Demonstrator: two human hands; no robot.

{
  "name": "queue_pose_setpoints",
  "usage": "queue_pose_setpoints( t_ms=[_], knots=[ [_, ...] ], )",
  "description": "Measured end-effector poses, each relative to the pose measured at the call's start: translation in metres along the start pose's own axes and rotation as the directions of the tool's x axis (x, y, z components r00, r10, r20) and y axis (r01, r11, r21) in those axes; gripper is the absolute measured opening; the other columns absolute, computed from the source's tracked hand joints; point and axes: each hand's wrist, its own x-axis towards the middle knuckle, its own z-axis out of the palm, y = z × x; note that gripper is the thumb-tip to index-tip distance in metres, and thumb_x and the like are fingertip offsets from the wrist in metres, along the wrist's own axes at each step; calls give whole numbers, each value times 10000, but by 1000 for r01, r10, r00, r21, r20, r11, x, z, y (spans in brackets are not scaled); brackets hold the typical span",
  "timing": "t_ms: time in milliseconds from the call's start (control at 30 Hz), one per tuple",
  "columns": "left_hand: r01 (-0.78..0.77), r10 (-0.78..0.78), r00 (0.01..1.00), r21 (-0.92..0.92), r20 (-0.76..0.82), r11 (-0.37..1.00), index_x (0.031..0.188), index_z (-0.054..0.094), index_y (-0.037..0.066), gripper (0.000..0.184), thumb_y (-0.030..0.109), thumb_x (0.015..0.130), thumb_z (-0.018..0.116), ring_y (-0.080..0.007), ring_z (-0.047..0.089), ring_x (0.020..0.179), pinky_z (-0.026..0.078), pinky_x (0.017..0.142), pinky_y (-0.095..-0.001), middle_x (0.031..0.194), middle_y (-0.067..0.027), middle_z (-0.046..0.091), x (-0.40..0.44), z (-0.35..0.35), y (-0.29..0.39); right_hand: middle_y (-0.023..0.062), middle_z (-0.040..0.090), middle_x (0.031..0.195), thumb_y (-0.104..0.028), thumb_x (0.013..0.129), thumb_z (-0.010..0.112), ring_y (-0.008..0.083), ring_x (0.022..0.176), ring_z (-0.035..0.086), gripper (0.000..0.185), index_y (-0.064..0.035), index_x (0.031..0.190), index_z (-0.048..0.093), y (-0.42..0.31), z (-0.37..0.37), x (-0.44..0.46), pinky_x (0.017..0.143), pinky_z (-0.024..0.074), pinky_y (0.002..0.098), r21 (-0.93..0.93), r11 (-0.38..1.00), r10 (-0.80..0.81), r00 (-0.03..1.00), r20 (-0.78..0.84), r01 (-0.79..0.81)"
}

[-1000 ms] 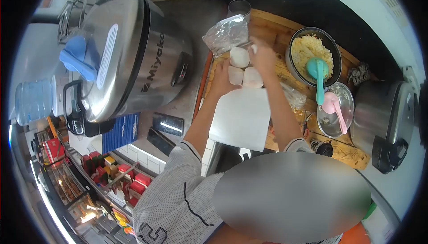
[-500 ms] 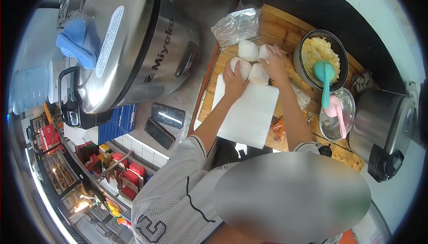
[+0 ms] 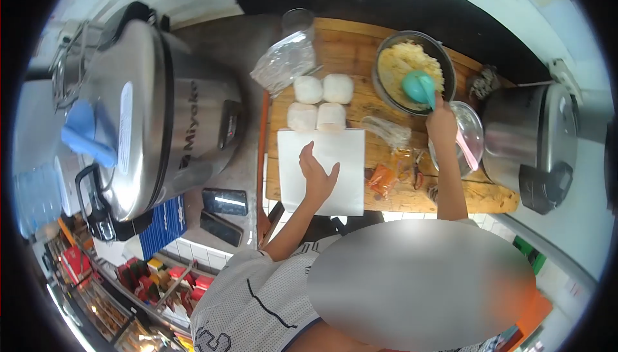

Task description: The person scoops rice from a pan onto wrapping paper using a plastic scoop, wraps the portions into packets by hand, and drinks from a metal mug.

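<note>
My right hand (image 3: 442, 125) is closed round the handle of a teal ladle (image 3: 417, 87). The ladle's bowl rests on yellow rice (image 3: 400, 62) inside a dark round pot (image 3: 449, 62). My left hand (image 3: 318, 175) hovers with fingers apart over a stack of white paper sheets (image 3: 296, 188), holding nothing. Just beyond the paper, several rounded white bundles (image 3: 308, 89) sit close together in two rows; what is inside them is hidden. Beside my right forearm, a pink ladle (image 3: 468, 151) lies in a metal bowl (image 3: 475, 120).
A large steel rice cooker (image 3: 187, 114) stands left, a smaller cooker (image 3: 524, 133) right. Clear plastic bags (image 3: 286, 62), a drinking glass (image 3: 297, 22) and an orange packet (image 3: 382, 179) lie on the wooden table (image 3: 341, 43). Two phones (image 3: 224, 201) rest on the grey counter.
Both hands have left the white bundles. My right hand moved right and took hold of the teal ladle; my left drew back over the paper. The camera view has also turned.
</note>
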Motion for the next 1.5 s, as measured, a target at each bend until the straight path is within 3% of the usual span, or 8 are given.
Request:
queue_pose_setpoints(
  t_ms=[300,433,900,1000,1067,1167,1367,1500],
  knots=[
    [105,-12,982,-495,187,862,1254,410,-23,397,113,912,557,-190,634,739,518,690,-302,803,-99,619,124,88,81,191,629,767,-269,925,481,373,685,641,348,-114,1229,549,37,25,109,589,513,476,111,984,-145,988,49,139],
    [316,-155,946,-711,284,628,1221,428,-13,357,84,905,563,-166,656,707,537,644,-257,831,-93,629,154,111,91,200,597,658,-236,932,450,311,579,634,292,10,967,603,17,-15,143,498,500,422,374,887,-6,803,596,-271],
    [415,-269,909,-752,318,512,1149,460,35,347,63,850,634,-194,643,742,540,694,-285,899,-111,624,144,108,98,86,546,584,-264,947,444,176,420,524,295,-6,943,587,-1,-15,105,362,424,320,441,847,-234,537,811,-297],
    [-284,288,957,-80,40,955,1137,493,9,425,106,776,693,-310,657,718,529,680,-379,799,-107,635,185,86,56,104,603,728,-275,941,482,186,579,600,320,-87,1190,555,17,8,101,506,494,332,455,865,-234,632,738,-210],
    [-177,156,927,-31,-342,984,1170,497,25,566,182,691,756,-372,584,926,462,847,-401,999,-193,600,236,22,83,181,600,962,-241,892,569,285,871,611,452,-86,1308,481,0,-30,69,750,494,387,179,914,-396,896,201,363],
    [105,252,830,583,-498,806,1286,394,64,879,350,578,830,-347,559,1025,404,923,-476,1169,-168,533,308,-20,94,223,529,1148,-176,835,635,360,1058,530,547,-56,1335,448,-6,-50,41,898,426,403,498,844,-246,969,26,201],
    [343,-258,938,531,-229,775,1325,371,69,972,346,511,822,-296,567,1081,410,925,-509,1231,-150,508,376,-11,47,204,513,1201,-129,791,671,366,1127,492,525,-45,1280,498,-10,-106,1,957,383,393,682,707,-343,934,102,185],
    [208,-86,952,416,-294,885,1299,409,77,923,323,505,810,-288,573,1067,443,887,-481,1223,-115,518,365,-21,31,178,536,1178,-110,779,677,344,1115,502,443,-43,1201,562,15,-103,-1,959,381,383,704,696,-283,955,92,138]
  ],
)
